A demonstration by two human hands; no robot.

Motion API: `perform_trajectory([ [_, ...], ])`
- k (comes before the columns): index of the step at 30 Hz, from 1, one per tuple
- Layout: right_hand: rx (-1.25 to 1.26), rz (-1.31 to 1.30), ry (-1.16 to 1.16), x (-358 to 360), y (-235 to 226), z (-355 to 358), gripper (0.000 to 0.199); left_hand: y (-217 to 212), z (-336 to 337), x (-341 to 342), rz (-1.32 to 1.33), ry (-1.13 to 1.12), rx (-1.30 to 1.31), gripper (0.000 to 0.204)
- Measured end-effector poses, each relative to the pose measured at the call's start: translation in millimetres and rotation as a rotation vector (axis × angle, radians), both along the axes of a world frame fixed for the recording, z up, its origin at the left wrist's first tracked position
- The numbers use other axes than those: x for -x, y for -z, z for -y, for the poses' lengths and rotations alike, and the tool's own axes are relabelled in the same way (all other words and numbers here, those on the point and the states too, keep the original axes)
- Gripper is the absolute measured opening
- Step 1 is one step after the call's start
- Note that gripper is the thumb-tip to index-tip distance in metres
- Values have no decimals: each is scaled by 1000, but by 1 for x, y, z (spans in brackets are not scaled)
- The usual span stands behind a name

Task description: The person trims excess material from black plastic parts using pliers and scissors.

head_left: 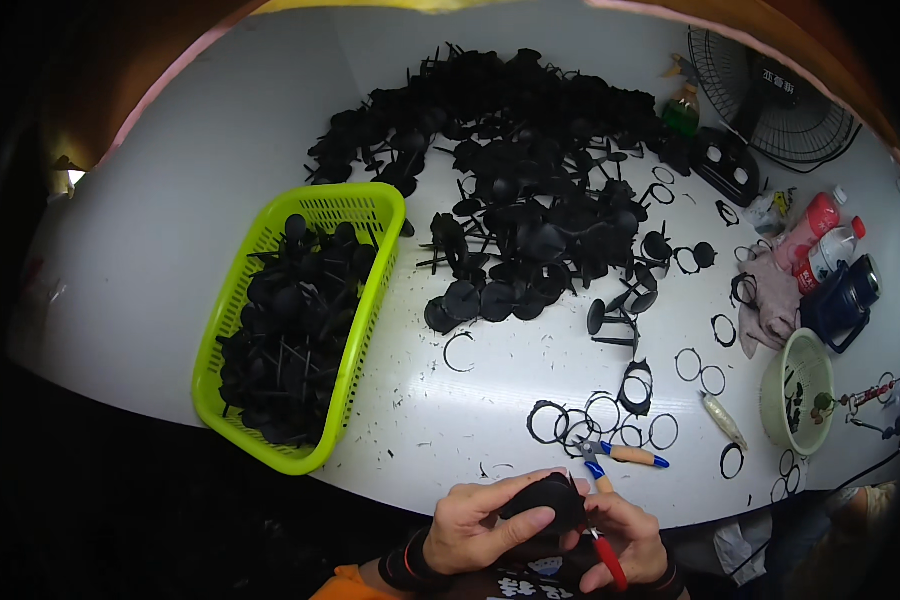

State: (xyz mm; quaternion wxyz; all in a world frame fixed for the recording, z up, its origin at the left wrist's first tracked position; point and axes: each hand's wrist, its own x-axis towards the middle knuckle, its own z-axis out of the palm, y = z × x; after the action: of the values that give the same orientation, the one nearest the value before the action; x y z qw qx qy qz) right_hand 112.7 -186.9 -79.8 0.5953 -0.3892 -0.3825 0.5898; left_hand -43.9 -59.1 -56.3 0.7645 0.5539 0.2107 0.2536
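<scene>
At the table's near edge my left hand (485,530) is closed round a black round plastic part (548,500), its thumb pressed over the dark disc. Close beside it, my right hand (625,545) grips red-handled cutters (608,560); their jaws are partly hidden against the black part. Just beyond my hands lies a second pair of cutters (610,455) with tan and blue handles. Several thin black rings (602,412) are scattered around that pair.
A lime-green basket (378,290) of black stemmed discs stands at the left. A large heap of similar parts (540,240) spreads across the back. On the right are a pale bowl (780,390), a cloth (770,300), bottles (820,225), a dark blue flask (842,305) and a fan (780,100).
</scene>
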Motion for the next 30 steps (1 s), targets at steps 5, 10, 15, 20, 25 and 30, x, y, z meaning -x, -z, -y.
perform_trajectory([
  [5, 96, -65, -97, -5, -1, 0, 79, 3, -2, 2, -39, 79, -145, 38],
  [10, 164, -220, -139, -5, -6, 4, 82, 1, -3, 4, -11, 105, -254, 37],
  [15, 144, -274, -5, 4, -11, 4, 78, 1, -4, 3, -10, 96, -330, 36],
  [20, 141, -166, -7, 4, -12, 2, 72, 3, -4, 6, 6, 92, -310, 36],
  [25, 166, -185, 40, 6, -13, 5, 68, 8, -3, 6, 23, 84, -320, 37],
  [30, 246, -148, 54, 6, -18, 6, 64, 9, -4, 8, 13, 101, -301, 37],
])
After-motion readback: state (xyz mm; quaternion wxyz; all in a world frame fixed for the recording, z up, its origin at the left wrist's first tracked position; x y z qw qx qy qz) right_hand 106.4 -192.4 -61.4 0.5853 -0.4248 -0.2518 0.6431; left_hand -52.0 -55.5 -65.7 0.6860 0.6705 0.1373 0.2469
